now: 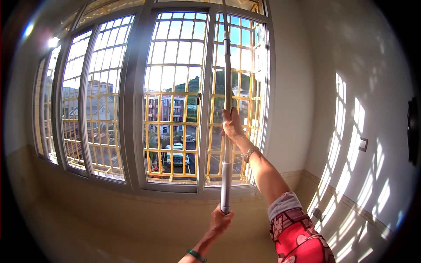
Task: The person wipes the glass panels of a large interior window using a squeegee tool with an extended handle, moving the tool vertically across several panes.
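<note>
A long telescopic pole (227, 79) stands nearly upright before me, its upper end running out of view at the top. My right hand (232, 125) grips the shaft partway up, in front of the window's right pane. Lower down, my left hand (221, 218) is closed around the bottom end of the pole's grey handle sleeve (226, 184). A wristwatch (250, 154) sits on my right wrist and a green bangle (196, 255) on my left. Whatever the pole's top carries is hidden beyond the frame.
Behind the pole is a sliding window (203, 98) in a grey frame, with yellow security bars (171, 122) outside. A wall switch (362, 144) and a lower wall socket (318, 214) are on the right wall. A dark object (412, 131) shows at the right edge.
</note>
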`<state>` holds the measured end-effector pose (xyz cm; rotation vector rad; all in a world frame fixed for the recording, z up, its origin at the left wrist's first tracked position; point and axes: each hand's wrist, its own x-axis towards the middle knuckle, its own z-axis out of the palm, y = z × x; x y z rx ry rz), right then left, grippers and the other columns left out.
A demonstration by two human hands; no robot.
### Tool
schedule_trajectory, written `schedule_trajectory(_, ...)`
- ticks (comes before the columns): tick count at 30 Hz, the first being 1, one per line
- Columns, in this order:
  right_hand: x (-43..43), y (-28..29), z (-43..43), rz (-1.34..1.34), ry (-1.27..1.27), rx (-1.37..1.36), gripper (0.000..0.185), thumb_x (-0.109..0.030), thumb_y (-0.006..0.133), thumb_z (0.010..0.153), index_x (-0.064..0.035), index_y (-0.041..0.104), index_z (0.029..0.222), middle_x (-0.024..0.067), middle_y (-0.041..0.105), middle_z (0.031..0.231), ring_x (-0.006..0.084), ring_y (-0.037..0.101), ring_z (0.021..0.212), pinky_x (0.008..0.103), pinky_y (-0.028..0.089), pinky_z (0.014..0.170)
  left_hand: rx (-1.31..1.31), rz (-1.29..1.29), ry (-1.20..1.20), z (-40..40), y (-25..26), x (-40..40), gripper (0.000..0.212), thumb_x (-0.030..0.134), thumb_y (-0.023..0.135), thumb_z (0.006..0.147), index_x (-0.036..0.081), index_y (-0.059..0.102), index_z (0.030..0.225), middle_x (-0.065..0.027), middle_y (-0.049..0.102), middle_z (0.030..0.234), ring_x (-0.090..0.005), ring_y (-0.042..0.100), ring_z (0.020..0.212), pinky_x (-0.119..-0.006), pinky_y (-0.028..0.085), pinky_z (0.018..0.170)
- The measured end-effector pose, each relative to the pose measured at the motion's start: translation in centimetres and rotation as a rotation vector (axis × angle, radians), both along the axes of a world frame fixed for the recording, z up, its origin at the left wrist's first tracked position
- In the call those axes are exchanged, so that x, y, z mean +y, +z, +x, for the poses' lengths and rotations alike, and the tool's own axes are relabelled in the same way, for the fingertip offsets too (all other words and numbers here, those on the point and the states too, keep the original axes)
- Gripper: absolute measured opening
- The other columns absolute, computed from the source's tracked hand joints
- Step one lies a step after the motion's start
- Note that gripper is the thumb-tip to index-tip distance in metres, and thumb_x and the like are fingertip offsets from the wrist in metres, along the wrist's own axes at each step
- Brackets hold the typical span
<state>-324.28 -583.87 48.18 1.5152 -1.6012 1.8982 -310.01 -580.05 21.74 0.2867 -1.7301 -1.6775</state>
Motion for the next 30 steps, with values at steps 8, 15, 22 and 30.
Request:
schedule_trajectory(8,4.8,-17.8,3.0,0.107,0.075,-0.192,0.019,-0.022,0.043,0.093,-0.0063,0.032,0.098,0.0039,0.044,0.062,0.0117,0.047,0.036,0.0263,0.041,0.03,0.023,0.019,0.037,4.5,-18.0,4.2,0.013,0.007,0.057,0.072,0.006,0.048,0.081,-0.0009,0.044,0.06,-0.0113,0.043,0.052,-0.03,0.035,0.043)
schedule_trajectory(15,6.7,-10.5,1.9,0.019,0.126,-0.161,0.027,-0.031,0.042,0.093,-0.0056,0.034,0.097,0.0036,0.043,0.062,0.0108,0.048,0.04,0.025,0.043,0.031,-0.056,-0.224,0.212,1.7,-11.6,5.5,0.02,0.015,0.063,0.071,0.004,0.047,0.077,-0.0071,0.054,0.057,-0.0179,0.055,0.05,-0.032,0.043,0.046)
schedule_trajectory(22,4.0,2.3,-2.5,-0.099,-0.009,-0.044,0.037,-0.034,0.048,0.09,-0.0004,0.038,0.102,0.0073,0.049,0.061,0.0157,0.051,0.043,0.0289,0.044,0.038,0.08,-0.242,0.171,-4.3,0.8,1.3,0.024,0.016,0.062,0.071,-0.001,0.05,0.083,-0.0123,0.057,0.06,-0.0191,0.057,0.053,-0.033,0.047,0.052)
schedule_trajectory(30,3.5,2.7,-6.6,-0.08,-0.623,0.377,0.022,-0.016,0.045,0.09,-0.0006,0.031,0.097,0.0256,0.055,0.066,0.0442,0.056,0.059,0.0484,0.044,0.053,0.019,-0.068,-0.128,-6.7,4.4,1.3,0.017,0.01,0.054,0.07,0.0,0.047,0.081,-0.0045,0.05,0.055,-0.0094,0.047,0.044,-0.028,0.041,0.04)
